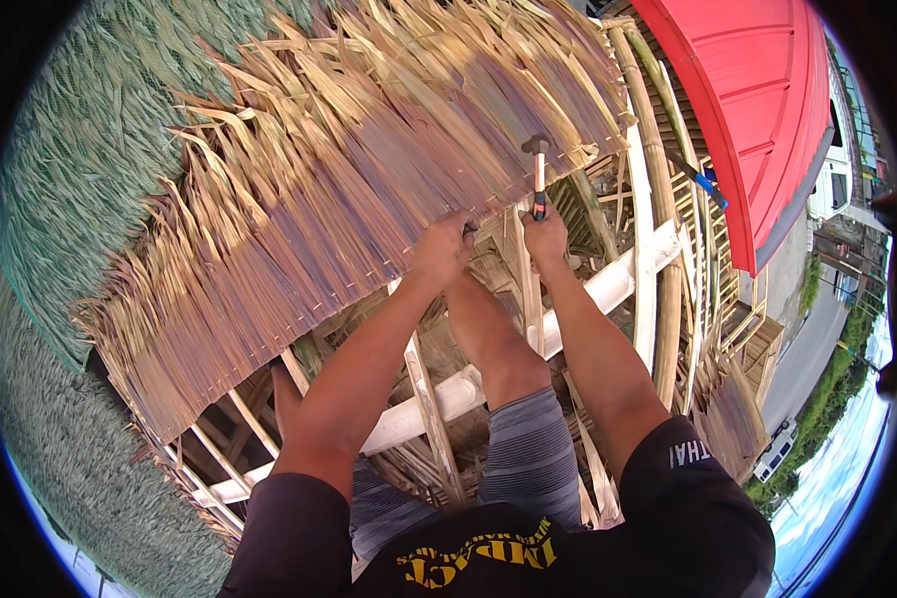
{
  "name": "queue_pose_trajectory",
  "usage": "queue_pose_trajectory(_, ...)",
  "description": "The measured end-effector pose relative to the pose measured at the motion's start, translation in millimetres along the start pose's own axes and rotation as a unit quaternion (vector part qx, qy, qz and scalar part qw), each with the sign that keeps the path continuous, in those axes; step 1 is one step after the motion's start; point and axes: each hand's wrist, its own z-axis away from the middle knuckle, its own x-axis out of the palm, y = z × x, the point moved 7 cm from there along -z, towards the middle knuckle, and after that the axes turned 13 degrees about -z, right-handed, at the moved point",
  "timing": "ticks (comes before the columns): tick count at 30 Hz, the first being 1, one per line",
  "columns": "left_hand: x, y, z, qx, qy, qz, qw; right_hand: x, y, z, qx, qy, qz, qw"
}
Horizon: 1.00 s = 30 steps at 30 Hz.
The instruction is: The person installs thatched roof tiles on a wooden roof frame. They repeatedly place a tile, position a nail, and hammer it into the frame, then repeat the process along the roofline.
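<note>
Thatch: the brown thatch (pixel 299 219) is spreading slantwise ahead of both hands, its stitched lower edge running just beyond the left fingertips.
Right hand: the right hand (pixel 545 241) is closing around the hammer (pixel 539 177) by its red and black grip, just below the thatch's lower edge, near its right end.
Hammer head: the dark head is pointing away from the body, showing against the thatch; whether they are touching, I cannot tell.
Left hand: the left hand (pixel 443 247) is curling at the thatch's lower edge; a small dark thing is showing at the fingertips, but whether they are gripping it, I cannot tell.
Slats: pale slats (pixel 427 404) are running below the thatch.
Red roof: the red roof (pixel 747 110) is standing right of the thatch.
Writing: below the thatch, the dark shirt (pixel 608 563) is bearing yellow lettering across its front and white lettering on its right sleeve.
</note>
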Motion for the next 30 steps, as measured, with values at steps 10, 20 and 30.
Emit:
queue_pose_trajectory(10,105,-15,-76,-0.055,-0.001,0.048,0.997,42,46,-102,0.009,0.045,-0.129,0.991)
queue_pose_trajectory(20,162,-23,-88,-0.104,0.089,0.059,0.989,3,64,-81,-0.053,-0.033,-0.12,0.991)
queue_pose_trajectory(30,166,-21,-83,-0.091,0.1,0.036,0.99,-78,47,36,-0.117,-0.177,-0.053,0.976)
